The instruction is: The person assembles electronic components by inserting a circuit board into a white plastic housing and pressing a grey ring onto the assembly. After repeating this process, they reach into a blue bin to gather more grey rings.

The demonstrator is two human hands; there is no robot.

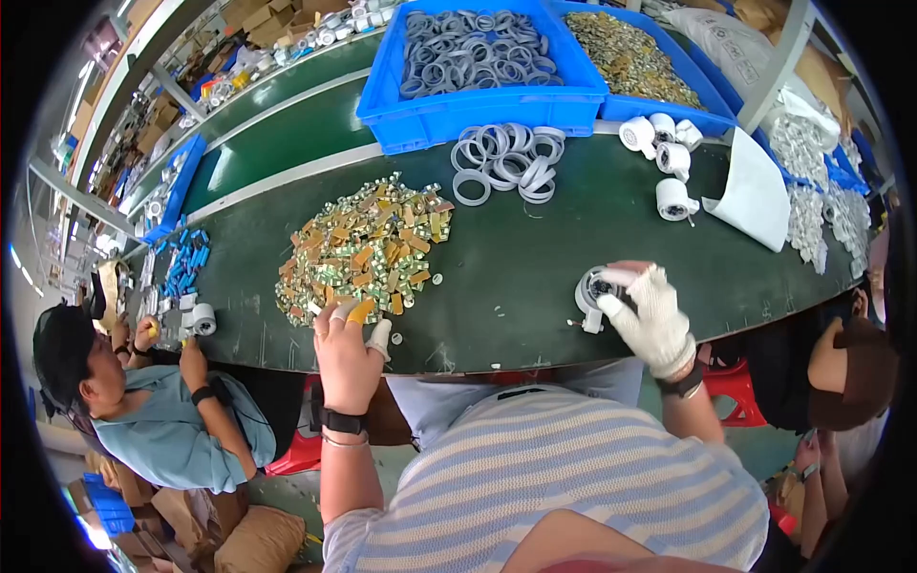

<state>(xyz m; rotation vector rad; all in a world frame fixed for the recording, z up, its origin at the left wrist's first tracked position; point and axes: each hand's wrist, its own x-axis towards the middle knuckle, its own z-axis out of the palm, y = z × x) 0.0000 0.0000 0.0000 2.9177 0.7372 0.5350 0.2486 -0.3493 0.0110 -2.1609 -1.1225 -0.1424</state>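
Observation:
My left hand (346, 355), with covers on some fingertips, one of them yellow, reaches to the near edge of a heap of small green and orange circuit boards (358, 250). Its fingers look extended, and I see no piece held in them. On my right hand (653, 323) is a white glove with some fingertips bare. Its thumb and fingers close on a white round housing (586, 296) with a dark inside, low over the green work surface. Part of that housing is hidden by the glove. Small white discs (396, 338) lie beside my left hand.
Grey rings (471, 188) lie loose before a blue bin (478, 107) full of more rings. Several white housings (672, 199) and a curled white sheet (750, 196) are at the back right. Co-workers sit on both sides; blue cylindrical parts (187, 263) lie near the left person (162, 411).

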